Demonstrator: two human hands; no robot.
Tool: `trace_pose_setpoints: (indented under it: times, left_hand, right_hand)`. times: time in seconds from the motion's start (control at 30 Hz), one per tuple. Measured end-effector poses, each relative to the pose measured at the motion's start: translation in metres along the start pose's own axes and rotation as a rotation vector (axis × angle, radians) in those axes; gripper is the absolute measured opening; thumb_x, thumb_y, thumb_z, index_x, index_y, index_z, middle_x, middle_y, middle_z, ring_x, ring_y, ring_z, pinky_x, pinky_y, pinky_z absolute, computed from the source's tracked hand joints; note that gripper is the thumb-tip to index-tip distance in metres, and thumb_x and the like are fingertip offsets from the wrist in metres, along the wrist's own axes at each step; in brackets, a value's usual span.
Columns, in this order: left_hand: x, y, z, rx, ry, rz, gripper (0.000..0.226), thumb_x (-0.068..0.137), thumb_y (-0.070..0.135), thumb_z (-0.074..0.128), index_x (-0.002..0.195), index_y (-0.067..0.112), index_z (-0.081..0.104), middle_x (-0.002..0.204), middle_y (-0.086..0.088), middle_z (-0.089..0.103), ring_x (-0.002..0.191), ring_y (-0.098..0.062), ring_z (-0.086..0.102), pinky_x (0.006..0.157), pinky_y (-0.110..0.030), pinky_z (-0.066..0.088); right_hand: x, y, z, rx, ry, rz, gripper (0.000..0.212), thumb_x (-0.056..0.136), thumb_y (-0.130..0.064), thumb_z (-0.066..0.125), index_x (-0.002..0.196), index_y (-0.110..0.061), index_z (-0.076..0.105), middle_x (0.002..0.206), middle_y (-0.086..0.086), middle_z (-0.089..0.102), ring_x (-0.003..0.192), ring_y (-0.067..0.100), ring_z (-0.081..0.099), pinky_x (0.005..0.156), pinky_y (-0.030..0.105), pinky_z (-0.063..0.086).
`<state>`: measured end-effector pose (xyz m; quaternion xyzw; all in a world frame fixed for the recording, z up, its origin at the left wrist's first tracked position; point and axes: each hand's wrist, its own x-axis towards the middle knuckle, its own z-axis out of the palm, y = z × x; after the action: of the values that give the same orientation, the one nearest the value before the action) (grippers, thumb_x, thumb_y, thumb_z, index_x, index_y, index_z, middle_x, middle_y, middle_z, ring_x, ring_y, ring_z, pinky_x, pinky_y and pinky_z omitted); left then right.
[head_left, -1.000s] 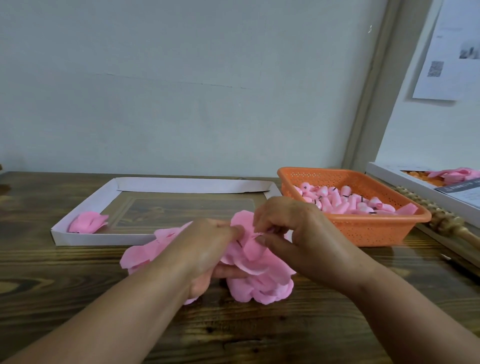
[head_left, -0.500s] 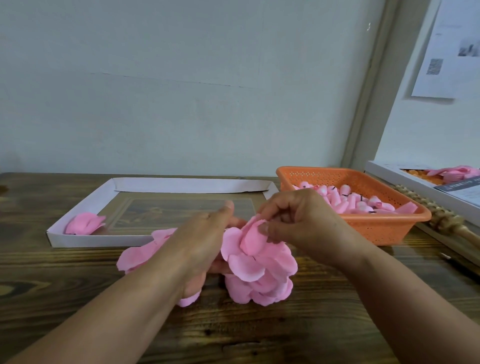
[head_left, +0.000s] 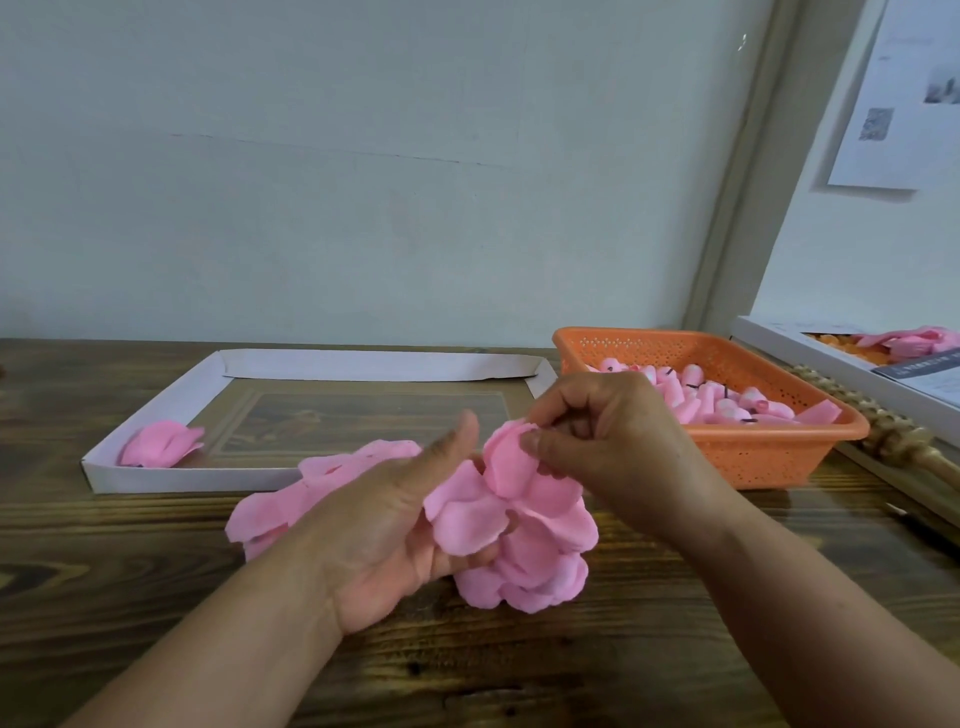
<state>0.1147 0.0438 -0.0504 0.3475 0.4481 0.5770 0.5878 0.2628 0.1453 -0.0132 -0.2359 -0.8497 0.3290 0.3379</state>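
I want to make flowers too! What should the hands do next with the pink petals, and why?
Probably peel the top petal off the petal bunch: the right hand pinches its edge between thumb and finger, and the left hand holds the bunch from underneath to steady it.

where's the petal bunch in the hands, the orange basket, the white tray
petal bunch (head_left: 467, 519), head view, its middle petals
orange basket (head_left: 753, 460), head view, front wall
white tray (head_left: 374, 365), head view, far rim

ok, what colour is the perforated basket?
Orange; the basket shows best in the head view.
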Motion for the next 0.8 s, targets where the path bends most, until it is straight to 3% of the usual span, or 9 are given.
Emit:
trace_pose_setpoints:
  times: [0.07, 0.2, 0.3, 0.4, 0.47, 0.6, 0.8]
  left_hand:
    - [0.0, -0.007, 0.002, -0.055, 0.024, 0.052, 0.031, 0.072, 0.036, 0.078, 0.084, 0.007, 0.078, 0.082, -0.01, 0.071, 0.086, -0.022, 0.066, 0.09, -0.039, 0.053]
    - [0.002, -0.013, 0.006, -0.26, 0.152, 0.011, 0.025, 0.064, 0.003, 0.068, 0.085, -0.011, 0.071, 0.094, -0.026, 0.07, 0.077, -0.028, 0.072, 0.065, -0.033, 0.061]
    - [0.003, -0.014, 0.008, -0.203, 0.202, 0.041, 0.018, 0.075, -0.001, 0.061, 0.085, -0.013, 0.071, 0.092, -0.027, 0.071, 0.074, -0.029, 0.072, 0.06, -0.032, 0.061]
    - [0.001, -0.017, 0.009, -0.107, 0.222, 0.078, 0.019, 0.085, 0.006, 0.059, 0.087, -0.007, 0.073, 0.091, -0.023, 0.072, 0.077, -0.027, 0.072, 0.059, -0.029, 0.059]
    - [-0.001, -0.018, 0.008, -0.065, 0.203, 0.104, 0.023, 0.076, 0.015, 0.063, 0.086, -0.002, 0.075, 0.093, -0.022, 0.073, 0.081, -0.027, 0.072, 0.061, -0.029, 0.059]
    - [-0.004, -0.019, 0.009, -0.009, 0.173, 0.141, 0.038, 0.056, 0.024, 0.074, 0.084, -0.001, 0.074, 0.093, -0.021, 0.073, 0.083, -0.028, 0.072, 0.064, -0.03, 0.059]
    - [0.001, -0.02, 0.01, -0.06, 0.285, 0.124, 0.034, 0.064, 0.021, 0.067, 0.087, -0.003, 0.072, 0.088, -0.022, 0.073, 0.077, -0.03, 0.073, 0.062, -0.032, 0.061]
  right_hand:
    - [0.0, 0.001, 0.003, -0.009, 0.008, -0.006, 0.011, 0.08, -0.001, 0.069, 0.074, -0.01, 0.065, 0.047, 0.004, 0.053, 0.053, 0.031, 0.054, 0.053, 0.04, 0.047]
    - [-0.002, -0.001, 0.009, -0.065, -0.049, 0.001, 0.015, 0.08, -0.005, 0.07, 0.071, -0.016, 0.065, 0.048, -0.01, 0.052, 0.048, 0.007, 0.046, 0.053, 0.03, 0.045]
    - [-0.002, -0.006, 0.009, -0.105, -0.075, -0.001, 0.016, 0.078, -0.006, 0.071, 0.07, -0.019, 0.066, 0.075, -0.008, 0.065, 0.056, 0.006, 0.053, 0.064, 0.033, 0.053]
    - [-0.003, -0.009, 0.01, -0.118, -0.086, 0.011, 0.026, 0.078, -0.004, 0.071, 0.065, -0.025, 0.062, 0.095, -0.008, 0.064, 0.066, 0.008, 0.059, 0.07, 0.035, 0.055]
    - [-0.003, -0.009, 0.011, -0.127, -0.091, 0.029, 0.023, 0.079, -0.005, 0.071, 0.066, -0.023, 0.064, 0.087, -0.007, 0.066, 0.061, 0.006, 0.056, 0.067, 0.033, 0.055]
    - [-0.002, -0.008, 0.01, -0.102, -0.095, 0.065, 0.014, 0.08, -0.006, 0.071, 0.071, -0.015, 0.066, 0.05, -0.016, 0.057, 0.054, 0.007, 0.056, 0.057, 0.026, 0.05]
    - [-0.004, -0.01, 0.013, -0.086, -0.081, 0.072, 0.017, 0.079, -0.003, 0.067, 0.067, -0.015, 0.063, 0.044, -0.018, 0.052, 0.042, 0.0, 0.047, 0.042, 0.01, 0.034]
